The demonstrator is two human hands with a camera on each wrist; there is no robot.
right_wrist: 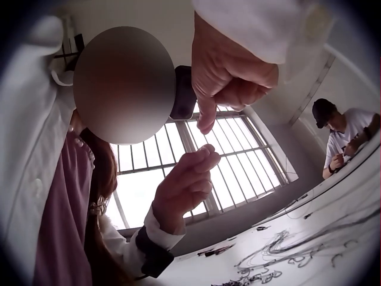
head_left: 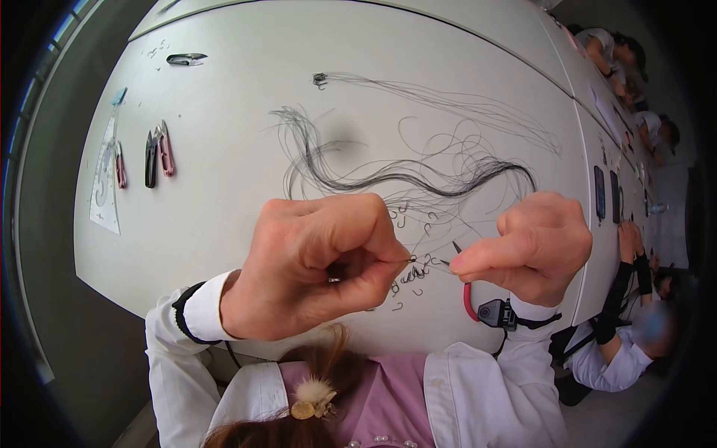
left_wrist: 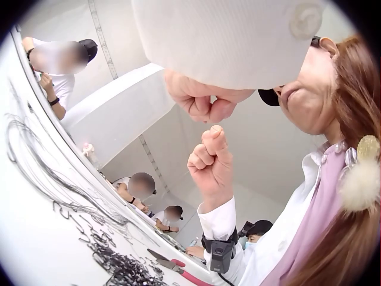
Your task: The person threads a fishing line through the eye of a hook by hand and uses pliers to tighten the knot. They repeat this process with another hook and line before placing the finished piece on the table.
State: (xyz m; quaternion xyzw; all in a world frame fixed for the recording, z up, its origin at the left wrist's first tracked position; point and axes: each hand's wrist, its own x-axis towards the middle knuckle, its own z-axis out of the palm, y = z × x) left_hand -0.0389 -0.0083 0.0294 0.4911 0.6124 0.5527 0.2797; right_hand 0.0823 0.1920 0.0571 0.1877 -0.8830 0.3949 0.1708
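In the head view, my left hand [head_left: 321, 261] pinches a small dark fish hook [head_left: 412, 259] between thumb and forefinger. My right hand [head_left: 530, 246] is to its right, thumb and forefinger pressed together on a thin fishing line that runs toward the hook. Beneath the fingertips, loose dark fish hooks [head_left: 408, 283] lie piled on the white table; the left wrist view shows this heap [left_wrist: 122, 262] more fully. A wavy bundle of dark fishing line [head_left: 396, 179] stretches across the table just beyond both hands. Red-handled scissors [head_left: 469, 302] lie partly under the right hand.
Farther back is a second bunch of line [head_left: 448, 101] with hooks at one end. Thread snips [head_left: 166, 149] and a clear set square [head_left: 106, 187] lie at the left, with black snips [head_left: 187, 59] at the far left. Phones [head_left: 600, 193] and other people sit along the right.
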